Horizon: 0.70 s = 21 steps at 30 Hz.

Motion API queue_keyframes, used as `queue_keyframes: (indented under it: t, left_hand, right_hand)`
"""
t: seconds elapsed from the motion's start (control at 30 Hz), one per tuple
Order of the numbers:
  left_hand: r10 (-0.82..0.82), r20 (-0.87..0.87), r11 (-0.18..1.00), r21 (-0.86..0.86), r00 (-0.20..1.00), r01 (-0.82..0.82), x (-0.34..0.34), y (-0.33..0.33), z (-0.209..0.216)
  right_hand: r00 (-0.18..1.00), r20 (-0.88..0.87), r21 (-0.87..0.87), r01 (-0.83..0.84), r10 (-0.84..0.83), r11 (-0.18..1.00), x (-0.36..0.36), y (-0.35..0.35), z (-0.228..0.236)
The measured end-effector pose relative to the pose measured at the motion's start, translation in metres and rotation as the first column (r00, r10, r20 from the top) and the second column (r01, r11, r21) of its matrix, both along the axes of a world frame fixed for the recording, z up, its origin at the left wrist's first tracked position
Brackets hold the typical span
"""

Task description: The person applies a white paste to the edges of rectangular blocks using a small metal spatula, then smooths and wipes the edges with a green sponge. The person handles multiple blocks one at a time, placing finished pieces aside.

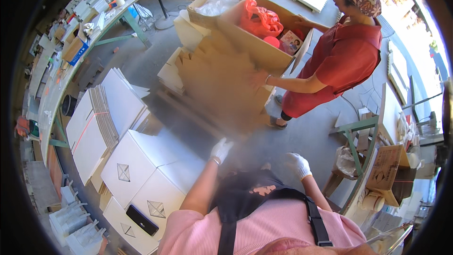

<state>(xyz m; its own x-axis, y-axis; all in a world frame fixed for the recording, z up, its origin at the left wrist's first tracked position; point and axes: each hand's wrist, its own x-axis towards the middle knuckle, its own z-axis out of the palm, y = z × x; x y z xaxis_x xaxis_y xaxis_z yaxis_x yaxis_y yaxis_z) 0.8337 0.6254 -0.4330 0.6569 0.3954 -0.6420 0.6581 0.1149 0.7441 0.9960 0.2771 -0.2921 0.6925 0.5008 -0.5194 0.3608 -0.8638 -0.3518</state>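
My left hand (221, 150), in a white glove, hovers beside a stack of white cartons (137, 153), its fingers stretched forward. On my right, my right hand (299, 165), gloved in white too, hangs over the grey floor with its fingers loosely extended. I see nothing held in either hand. Ahead of me stands a brown cardboard piece (217, 73), partly hazed by a blur. A large open carton (264, 49) behind it contains a red plastic bag (259, 19) and red items. A black phone (142, 220) lies on the white cartons.
A person in red (325, 61) stands at the open carton, one hand on its rim. Bundled white cardboard sheets (96, 127) are stacked at left, near a long cluttered table (56, 82). Another table (363, 160) on the right has a brown box (387, 172) beside it.
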Motion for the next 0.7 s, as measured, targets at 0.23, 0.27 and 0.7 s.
queue_keyframes:
  t: [0.23, 0.27, 0.7]
  left_hand:
    - [-0.175, -0.061, 0.954, 0.235, 0.983, 0.184, -0.010, -0.033, 0.001]
    - [-0.172, 0.024, 0.972, 0.166, 0.985, 0.166, -0.015, -0.040, 0.010]
    - [-0.375, -0.271, 0.825, 0.338, 0.886, 0.453, -0.035, -0.158, 0.041]
  right_hand:
    - [0.993, 0.065, 0.300, 0.079, -0.103, 0.951, -0.015, -0.042, -0.005]
    - [0.990, 0.040, 0.321, 0.115, -0.135, 0.940, -0.018, -0.054, -0.003]
    - [0.923, -0.227, 0.375, 0.376, -0.310, 0.847, -0.095, -0.213, -0.058]
